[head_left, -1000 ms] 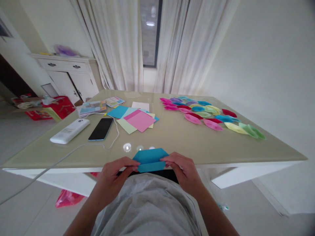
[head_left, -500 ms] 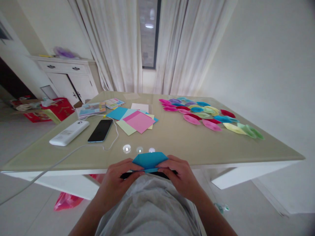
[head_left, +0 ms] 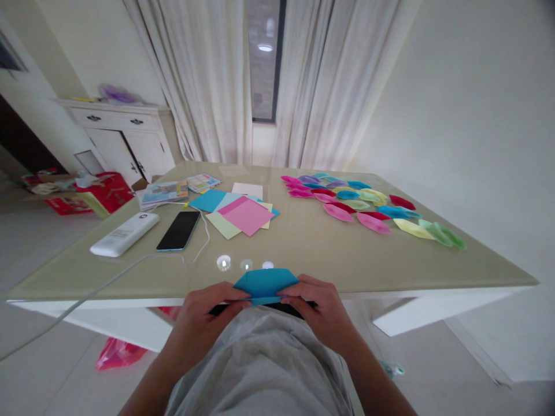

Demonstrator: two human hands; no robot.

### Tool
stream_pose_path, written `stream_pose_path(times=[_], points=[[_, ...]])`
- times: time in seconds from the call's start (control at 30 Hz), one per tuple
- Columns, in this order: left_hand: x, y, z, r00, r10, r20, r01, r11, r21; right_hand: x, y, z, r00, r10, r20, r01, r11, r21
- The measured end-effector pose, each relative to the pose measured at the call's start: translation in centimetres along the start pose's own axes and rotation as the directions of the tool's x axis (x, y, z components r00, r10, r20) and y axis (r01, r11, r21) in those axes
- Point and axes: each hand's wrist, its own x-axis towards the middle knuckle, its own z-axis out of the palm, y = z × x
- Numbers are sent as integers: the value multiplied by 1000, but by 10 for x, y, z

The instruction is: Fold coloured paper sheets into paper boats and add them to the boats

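Observation:
A folded sheet of blue paper (head_left: 265,284), its upper corners slanted, is held at the near edge of the table. My left hand (head_left: 208,315) pinches its left end between thumb and fingers. The right end is pinched the same way by my right hand (head_left: 318,306). Beyond, to the left, lies a fanned stack of coloured square sheets (head_left: 245,215) with pink on top. Several folded paper boats (head_left: 338,212), pointed at both ends, are spread in rows on the right in pink, red, blue, yellow and green.
A white power bank (head_left: 125,234) and a black-screened phone (head_left: 178,231) lie on the left of the table (head_left: 303,260), with a white cable (head_left: 130,267) running off its front edge. Booklets (head_left: 163,193) sit farther back. A pink plastic bag (head_left: 119,353) is on the floor.
My left thumb has slid slightly left along the paper's lower edge, and my right hand has shifted slightly right. Both hands keep hold of the blue paper; the view has moved a little.

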Motion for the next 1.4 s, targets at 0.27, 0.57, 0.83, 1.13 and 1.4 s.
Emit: stream_pose_path(times=[0.27, 0.57, 0.83, 1.13, 1.4], points=[[-1, 0, -5, 1000, -17, 26, 16, 999, 28, 0, 9, -4, 999, -4, -46, 6, 998, 56], [-2, 3, 1, 997, 13, 78, -21, 995, 99, -1, 15, 8, 999, 18, 31, -13, 987, -159], [-16, 14, 26, 989, 146, 17, -146, 964, 224, -12, 13, 25, 962, -243, -125, 148, 849, -507], [-27, 26, 42, 969, 242, -52, -219, 936, 275, -16, -2, 27, 971, -236, -46, 220, 949, -224], [-24, 15, 37, 971, 138, -196, -112, 984, 140, -13, 3, 19, 965, -205, -161, 196, 978, -70]])
